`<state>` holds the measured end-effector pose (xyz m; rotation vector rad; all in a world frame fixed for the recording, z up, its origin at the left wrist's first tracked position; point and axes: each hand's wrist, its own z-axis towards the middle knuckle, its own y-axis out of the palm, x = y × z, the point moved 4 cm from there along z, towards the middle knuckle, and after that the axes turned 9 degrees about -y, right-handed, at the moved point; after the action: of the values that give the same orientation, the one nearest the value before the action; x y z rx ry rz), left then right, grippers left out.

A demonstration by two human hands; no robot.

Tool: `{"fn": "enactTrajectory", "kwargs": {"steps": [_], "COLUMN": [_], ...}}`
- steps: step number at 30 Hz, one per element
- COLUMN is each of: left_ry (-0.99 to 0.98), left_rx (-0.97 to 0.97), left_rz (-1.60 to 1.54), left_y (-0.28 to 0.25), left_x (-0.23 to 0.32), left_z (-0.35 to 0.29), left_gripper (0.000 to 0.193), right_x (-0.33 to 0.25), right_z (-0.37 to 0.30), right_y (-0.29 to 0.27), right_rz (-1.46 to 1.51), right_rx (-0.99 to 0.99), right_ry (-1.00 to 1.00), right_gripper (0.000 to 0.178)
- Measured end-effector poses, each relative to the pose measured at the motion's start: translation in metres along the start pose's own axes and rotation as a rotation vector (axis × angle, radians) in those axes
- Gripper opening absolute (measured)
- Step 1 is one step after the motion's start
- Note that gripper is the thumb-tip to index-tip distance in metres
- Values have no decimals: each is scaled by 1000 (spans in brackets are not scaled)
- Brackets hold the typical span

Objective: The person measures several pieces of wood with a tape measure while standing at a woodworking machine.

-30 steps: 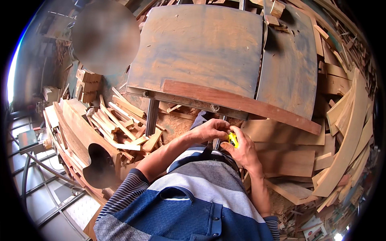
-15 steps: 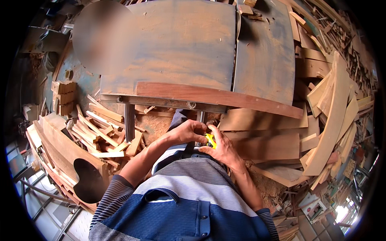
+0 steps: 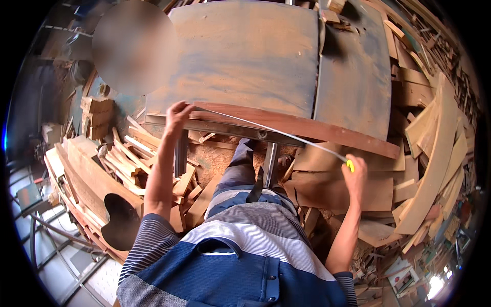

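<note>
A yellow tape measure (image 3: 350, 166) sits in my right hand (image 3: 355, 171), whose fingers are wrapped round its case. Its thin metal blade (image 3: 276, 131) runs out across the front of a reddish-brown curved board (image 3: 307, 128). My left hand (image 3: 178, 112) pinches the blade's free end at the board's left tip. The board lies along the near edge of a dusty metal machine table (image 3: 240, 56), its right end sticking out past the table. My right hand is off the board, nearer to me and below its right part.
Cut wood sticks (image 3: 128, 158) and a stack of curved planks (image 3: 92, 189) lie at my left. Wide boards (image 3: 342, 189) lean at the right beside long pale planks (image 3: 427, 169). A slot (image 3: 316, 77) crosses the table, with wood offcuts (image 3: 330, 16) at its far end.
My hands, together at my waist around the tape measure, have spread apart. The blade is now pulled out along the board, left hand at the left tip, right hand moved right.
</note>
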<state>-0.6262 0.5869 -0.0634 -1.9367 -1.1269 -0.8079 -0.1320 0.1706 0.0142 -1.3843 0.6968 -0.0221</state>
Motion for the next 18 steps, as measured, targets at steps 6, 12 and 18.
{"fn": "enactTrajectory", "kwargs": {"steps": [6,12,18], "left_ry": [3,28,95], "left_rx": [54,2,68], "left_rz": [0,66,102], "left_y": [-2,20,5], "left_x": [-19,-12,-34], "left_z": [36,35,41], "left_gripper": [24,29,18], "right_x": [2,14,5], "right_z": [68,95,101], "right_y": [3,26,40], "right_rz": [-128,-197,-242], "right_rx": [42,-34,-30], "right_ry": [10,74,101], "right_gripper": [19,20,21]}}
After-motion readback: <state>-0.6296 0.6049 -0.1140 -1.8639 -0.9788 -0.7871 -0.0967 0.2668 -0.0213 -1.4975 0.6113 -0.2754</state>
